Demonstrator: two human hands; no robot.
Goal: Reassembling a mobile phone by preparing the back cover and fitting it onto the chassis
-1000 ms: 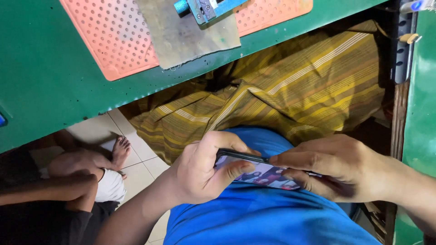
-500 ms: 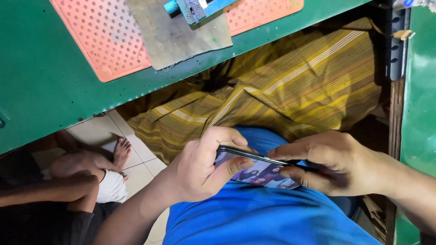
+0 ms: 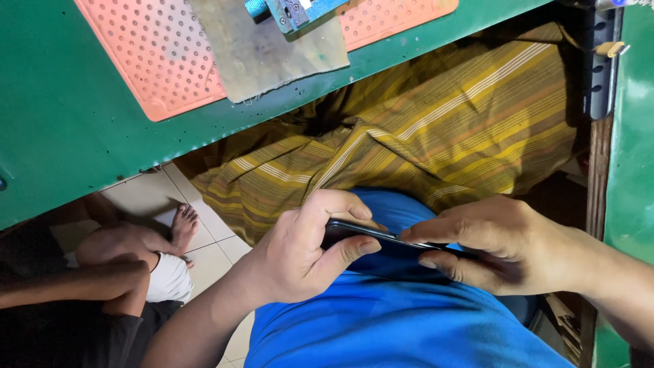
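Two hands are gripping a thin dark smartphone [image 3: 381, 240] edge-on, low over the lap and just in front of a bright blue shirt [image 3: 381, 327]. Left hand [image 3: 306, 249] is wrapping around the phone's left end, fingers curling over the top edge and thumb pressing up from beneath. Right hand [image 3: 497, 242] is pinching the phone's right end between thumb and fingers, with the index finger lying along the upper edge. The phone is being held roughly level and tilted so that mostly its slim side is showing; what is on its face cannot be made out.

Beyond the hands, yellow and brown striped cloth [image 3: 436, 136] is draping over the knees. Above that, a green tabletop [image 3: 75, 157] is running across the upper part of the view, carrying an orange perforated mat [image 3: 150, 54], a worn grey-brown cloth pad [image 3: 266, 51] and a small blue clamp-like fixture [image 3: 293, 10]. At lower left, another person's bare foot [image 3: 184, 225] is resting on pale floor tiles [image 3: 150, 197].
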